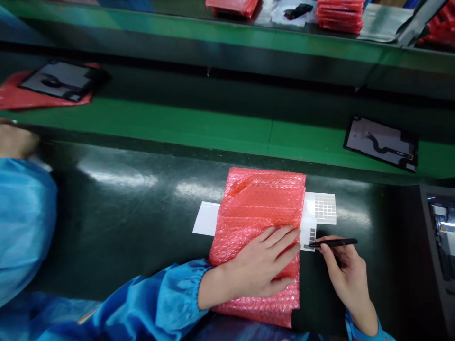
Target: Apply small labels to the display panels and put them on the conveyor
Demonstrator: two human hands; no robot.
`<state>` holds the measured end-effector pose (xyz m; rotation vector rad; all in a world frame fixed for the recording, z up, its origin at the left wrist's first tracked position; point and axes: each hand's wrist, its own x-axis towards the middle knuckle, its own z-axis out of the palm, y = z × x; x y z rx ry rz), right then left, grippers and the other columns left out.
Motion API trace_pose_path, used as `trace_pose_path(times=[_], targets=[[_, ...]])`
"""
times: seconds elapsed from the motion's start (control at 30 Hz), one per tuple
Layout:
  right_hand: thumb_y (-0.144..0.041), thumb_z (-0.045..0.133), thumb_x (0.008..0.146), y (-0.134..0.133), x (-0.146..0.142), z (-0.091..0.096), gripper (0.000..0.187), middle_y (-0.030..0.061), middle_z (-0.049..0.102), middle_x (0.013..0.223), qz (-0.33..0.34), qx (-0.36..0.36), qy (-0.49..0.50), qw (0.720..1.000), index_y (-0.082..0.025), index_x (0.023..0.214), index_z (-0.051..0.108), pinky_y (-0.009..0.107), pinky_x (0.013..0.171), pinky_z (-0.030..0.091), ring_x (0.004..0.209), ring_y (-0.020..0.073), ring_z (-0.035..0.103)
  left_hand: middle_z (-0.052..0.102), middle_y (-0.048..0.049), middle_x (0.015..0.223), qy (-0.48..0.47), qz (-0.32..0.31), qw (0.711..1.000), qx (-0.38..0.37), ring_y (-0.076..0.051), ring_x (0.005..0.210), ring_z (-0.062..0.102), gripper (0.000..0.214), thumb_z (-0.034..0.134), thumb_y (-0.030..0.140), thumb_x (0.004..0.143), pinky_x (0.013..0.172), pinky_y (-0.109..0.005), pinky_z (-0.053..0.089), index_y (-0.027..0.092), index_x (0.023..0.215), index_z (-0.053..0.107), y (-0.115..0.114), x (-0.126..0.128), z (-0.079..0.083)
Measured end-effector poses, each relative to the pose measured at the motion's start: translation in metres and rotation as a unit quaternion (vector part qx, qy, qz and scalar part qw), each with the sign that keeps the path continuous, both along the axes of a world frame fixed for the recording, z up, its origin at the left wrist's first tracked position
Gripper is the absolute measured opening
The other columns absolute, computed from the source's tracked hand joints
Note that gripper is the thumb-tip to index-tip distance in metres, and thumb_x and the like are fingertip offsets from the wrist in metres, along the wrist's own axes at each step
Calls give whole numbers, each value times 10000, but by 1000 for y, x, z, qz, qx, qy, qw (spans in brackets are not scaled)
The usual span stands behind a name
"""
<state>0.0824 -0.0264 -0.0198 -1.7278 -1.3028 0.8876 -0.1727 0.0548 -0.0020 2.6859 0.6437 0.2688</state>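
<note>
My left hand [265, 260] lies flat, fingers spread, on a red bubble-wrap bag [263, 201] on the dark work surface. Between thumb and fingers, my right hand [346, 277] pinches black tweezers [339, 242]. Their tip meets a white label sheet [304, 240] bearing small dark squares, which sticks out from under the bag's right edge. Another sheet with a grid of pale rectangles [325, 208] pokes out just above it. From the bag's left side shows a piece of white paper [206, 218]. The bag hides the rest of these sheets.
A flat screen panel with a flex cable [382, 143] lies on the green ledge at right. Another panel [64, 80] rests on red wrap at left. Red packs [339, 15] sit on the upper shelf. A co-worker's blue sleeve [26, 227] is at left, a dark tray [432, 246] at right.
</note>
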Motion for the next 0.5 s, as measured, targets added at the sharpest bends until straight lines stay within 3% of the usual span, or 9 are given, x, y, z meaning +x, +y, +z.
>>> trace_pose_path(times=[0.2,0.37,0.5], targets=[[-372,727,1009,8,-2,5,172,71,807,997,-15,-22,37,999,-232,1106,708,301,789,666,857,231,803,500,-174,1623,-15,10,1000,-25,-370,1484,472,605,581,502,1010,1213,-501,390,127,1485,572,-1,0,0],[-410,774,980,10,-1,2,215,84,807,990,-69,-39,152,985,-217,1060,725,312,778,671,825,227,795,527,-175,1600,-21,15,999,-32,-375,1472,484,621,596,512,1002,1209,-514,403,123,1484,577,-1,2,-1],[-433,796,962,19,6,2,257,95,802,961,-95,-14,225,970,-192,1031,737,336,759,675,792,235,790,550,-168,1583,-20,11,999,-38,-385,1464,495,632,638,510,979,1189,-538,444,135,1484,581,2,1,0]])
